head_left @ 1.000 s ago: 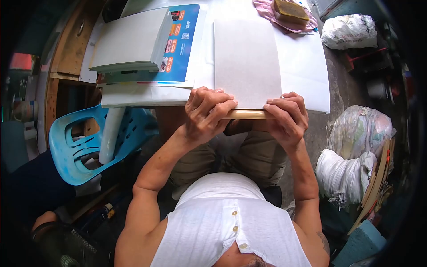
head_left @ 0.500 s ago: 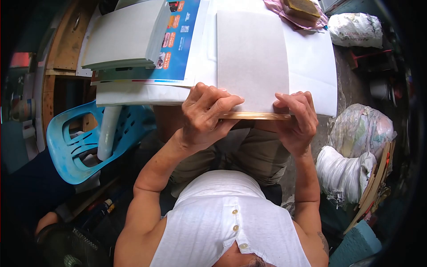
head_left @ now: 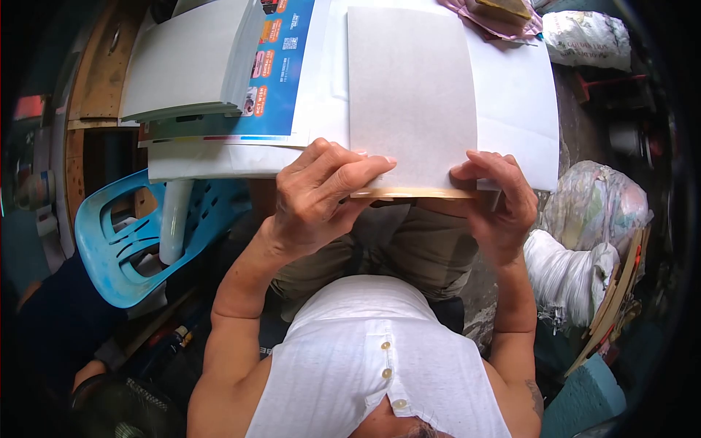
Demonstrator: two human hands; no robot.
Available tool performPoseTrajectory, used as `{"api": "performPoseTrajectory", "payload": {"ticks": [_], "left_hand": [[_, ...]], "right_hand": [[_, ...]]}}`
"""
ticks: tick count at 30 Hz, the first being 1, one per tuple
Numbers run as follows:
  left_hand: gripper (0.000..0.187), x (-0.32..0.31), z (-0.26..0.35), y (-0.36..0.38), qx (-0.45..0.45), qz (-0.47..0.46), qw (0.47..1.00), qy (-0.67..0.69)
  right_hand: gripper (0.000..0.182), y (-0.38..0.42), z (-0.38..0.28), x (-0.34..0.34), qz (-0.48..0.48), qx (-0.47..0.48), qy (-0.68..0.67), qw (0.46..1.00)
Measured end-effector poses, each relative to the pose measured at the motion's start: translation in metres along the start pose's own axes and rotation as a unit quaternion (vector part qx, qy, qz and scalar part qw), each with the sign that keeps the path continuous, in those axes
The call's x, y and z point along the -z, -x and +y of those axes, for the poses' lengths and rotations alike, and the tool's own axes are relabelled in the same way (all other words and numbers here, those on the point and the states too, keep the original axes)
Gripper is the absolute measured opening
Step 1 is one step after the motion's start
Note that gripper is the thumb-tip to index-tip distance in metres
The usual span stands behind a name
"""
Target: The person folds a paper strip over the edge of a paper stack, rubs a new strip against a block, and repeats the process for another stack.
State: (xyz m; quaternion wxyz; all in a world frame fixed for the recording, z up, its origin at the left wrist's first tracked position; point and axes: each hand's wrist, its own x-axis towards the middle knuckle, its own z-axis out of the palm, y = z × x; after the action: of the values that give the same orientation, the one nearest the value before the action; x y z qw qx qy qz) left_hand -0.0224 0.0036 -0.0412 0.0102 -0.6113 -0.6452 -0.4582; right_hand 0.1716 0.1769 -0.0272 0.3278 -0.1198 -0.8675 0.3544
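Note:
A pale grey rectangular card sheet lies on the white-covered table, its near end reaching past the table edge toward my body. Along that near end runs a narrow gold-coloured strip. My left hand pinches the near left corner, thumb below and curled fingers on top. At the near right corner my right hand grips the sheet in the same way, index finger bent over the top face. Its thumb is mostly hidden under the edge.
A thick stack of pale sheets rests on a blue printed poster at left. A brownish block sits on pink cloth at the back right. Below the table stands a blue plastic chair; stuffed bags lie at right.
My hands have spread slightly apart along the near edge. The gold strip looks thinner and paler than before, and the view has shifted a little.

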Motion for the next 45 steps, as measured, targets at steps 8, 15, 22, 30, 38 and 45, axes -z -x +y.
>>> {"api": "performPoseTrajectory", "payload": {"ticks": [8, 15, 22, 30, 38, 45], "left_hand": [[0.052, 0.007, -0.008, -0.006, 0.009, -0.029, 0.999, 0.034], [0.057, -0.012, 0.002, -0.007, 0.067, 0.027, 0.997, 0.032], [0.063, 0.005, -0.001, -0.013, 0.09, -0.038, 0.991, 0.089], [0.065, 0.032, -0.014, -0.026, 0.052, -0.147, 0.981, 0.118], [0.058, 0.042, -0.022, -0.033, 0.055, -0.183, 0.969, 0.16], [0.021, 0.05, -0.021, -0.045, 0.015, -0.203, 0.977, 0.07]], "right_hand": [[0.067, 0.001, -0.001, -0.004, 0.007, -0.055, -0.024, 0.998], [0.073, 0.001, -0.009, -0.025, 0.066, -0.094, 0.013, 0.993], [0.08, 0.002, -0.005, -0.013, 0.028, -0.092, -0.008, 0.995], [0.082, -0.004, -0.005, 0.011, -0.057, -0.125, -0.082, 0.987], [0.051, -0.017, 0.003, 0.033, -0.158, -0.062, -0.095, 0.981], [0.015, -0.042, 0.014, 0.048, -0.234, 0.021, -0.029, 0.972]]}}
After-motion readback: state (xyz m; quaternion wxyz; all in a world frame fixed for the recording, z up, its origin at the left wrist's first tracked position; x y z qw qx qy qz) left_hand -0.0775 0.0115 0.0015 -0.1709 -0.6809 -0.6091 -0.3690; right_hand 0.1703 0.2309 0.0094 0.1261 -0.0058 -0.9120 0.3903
